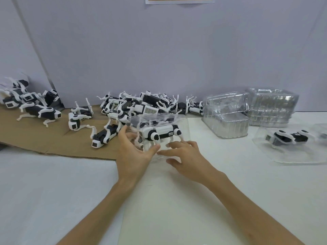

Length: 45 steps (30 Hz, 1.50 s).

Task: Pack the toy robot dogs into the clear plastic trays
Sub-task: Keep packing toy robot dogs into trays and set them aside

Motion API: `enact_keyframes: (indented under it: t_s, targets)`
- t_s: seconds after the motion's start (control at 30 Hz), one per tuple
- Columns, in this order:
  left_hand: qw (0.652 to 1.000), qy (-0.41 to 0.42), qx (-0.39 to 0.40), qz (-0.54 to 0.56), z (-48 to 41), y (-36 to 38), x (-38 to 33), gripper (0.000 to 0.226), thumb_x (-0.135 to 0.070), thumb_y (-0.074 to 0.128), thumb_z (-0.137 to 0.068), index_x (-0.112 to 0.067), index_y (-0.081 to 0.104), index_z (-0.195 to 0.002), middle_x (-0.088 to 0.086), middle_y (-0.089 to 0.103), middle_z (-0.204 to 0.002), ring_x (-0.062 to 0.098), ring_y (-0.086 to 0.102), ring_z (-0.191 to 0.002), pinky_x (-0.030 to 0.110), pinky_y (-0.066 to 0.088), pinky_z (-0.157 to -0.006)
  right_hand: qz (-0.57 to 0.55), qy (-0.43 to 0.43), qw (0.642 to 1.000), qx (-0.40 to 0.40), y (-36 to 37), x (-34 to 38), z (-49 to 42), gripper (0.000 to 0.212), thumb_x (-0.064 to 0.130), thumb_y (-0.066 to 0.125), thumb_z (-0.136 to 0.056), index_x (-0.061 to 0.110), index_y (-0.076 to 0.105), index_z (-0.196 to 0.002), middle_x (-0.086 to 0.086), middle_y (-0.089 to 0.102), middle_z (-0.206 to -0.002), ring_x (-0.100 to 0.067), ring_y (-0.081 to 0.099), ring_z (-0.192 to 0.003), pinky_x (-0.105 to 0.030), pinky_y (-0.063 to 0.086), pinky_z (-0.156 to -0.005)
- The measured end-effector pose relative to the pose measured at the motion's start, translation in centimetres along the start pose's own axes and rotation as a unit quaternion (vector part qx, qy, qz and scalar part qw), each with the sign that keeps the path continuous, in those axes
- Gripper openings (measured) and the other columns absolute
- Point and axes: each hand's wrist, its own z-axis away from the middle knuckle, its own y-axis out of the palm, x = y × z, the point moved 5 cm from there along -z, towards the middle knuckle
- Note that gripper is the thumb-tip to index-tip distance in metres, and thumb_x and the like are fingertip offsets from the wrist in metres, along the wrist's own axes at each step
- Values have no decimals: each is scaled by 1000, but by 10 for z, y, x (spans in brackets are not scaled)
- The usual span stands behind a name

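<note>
A black-and-white toy robot dog [161, 132] stands inside a clear plastic tray [184, 124] at the middle of the table. My left hand [134, 152] grips the tray's left side, thumb on its front and fingers curled round the back. My right hand [184, 154] lies on the tray's lower front, fingers spread and fairly straight. A second robot dog [290, 137] lies packed in another clear tray [290, 156] at the right. Several loose robot dogs [134, 106] are heaped behind the held tray.
A brown cardboard sheet [44, 138] covers the table's left, with more loose dogs [31, 103] at its far end. Two stacks of clear trays [228, 117] [272, 106] stand at the back right against the pale wall. White tabletop [53, 188] lies in front.
</note>
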Motion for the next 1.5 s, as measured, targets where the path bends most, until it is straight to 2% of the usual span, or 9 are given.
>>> enact_keyframes:
  t_s: [0.13,0.23,0.4,0.53,0.7,0.93,1.2,1.33,1.5]
  targets:
    - [999,1,-9,43,-3,-6,1,105,-31,90,-71,-26,23,-151,-31,51,-112,11,65,-89,25,54,-72,-39,-28,990,-130,-15,2,2,26,19,62,-96,35,74,-113,10,71,-104,-15,60,-98,-36,29,-100]
    - [993,-49,-8,104,-11,-12,9,90,-20,85,-76,-24,29,-147,-22,53,-116,-1,64,-83,15,51,-66,-71,-25,979,-189,-26,-5,4,27,17,67,-91,31,72,-114,13,66,-107,-8,58,-103,-35,33,-99]
    - [961,-185,5,203,-18,-11,27,70,-11,83,-75,-24,40,-128,-8,59,-108,9,64,-95,39,59,-76,-52,-33,990,-129,-21,-5,5,57,29,76,-81,34,57,-135,10,50,-134,-9,43,-128,-28,23,-106]
    - [937,-250,72,232,-10,2,30,73,-17,83,-75,-20,42,-135,-1,61,-111,14,64,-84,51,60,-80,-7,-69,989,-129,-15,5,5,39,32,79,-77,34,70,-115,12,60,-118,-13,49,-118,-33,22,-107]
    - [943,-234,82,221,-9,2,27,76,-38,73,-86,-22,34,-150,0,60,-124,23,64,-108,46,59,-82,-30,-60,988,-142,-19,5,6,23,24,77,-82,26,74,-104,11,64,-94,-12,55,-92,-30,26,-102]
    - [962,-170,116,179,-7,7,15,39,-43,52,-100,-26,53,-135,-3,61,-104,10,60,-94,34,49,-82,-81,-22,980,-181,-36,4,10,15,22,62,-67,22,70,-79,10,55,-74,-9,48,-76,-28,32,-87]
    - [957,-181,154,168,1,16,18,40,-49,44,-102,-31,50,-137,-5,54,-114,7,57,-102,31,46,-80,-64,-12,971,-231,-42,12,13,24,36,60,-84,26,72,-102,13,61,-101,-8,55,-95,-30,36,-88]
    - [955,-150,209,149,5,19,10,55,-58,42,-96,-38,42,-147,-18,55,-133,-2,58,-106,30,48,-87,-36,-23,987,-158,-30,23,11,37,40,63,-88,29,66,-123,9,56,-129,-9,55,-115,-31,39,-96]
    - [943,-134,283,116,9,24,10,70,-73,37,-85,-43,43,-147,-16,53,-144,-4,54,-122,31,39,-109,-15,4,986,-168,-35,24,14,33,48,61,-81,33,70,-108,14,57,-114,-8,60,-94,-30,48,-78]
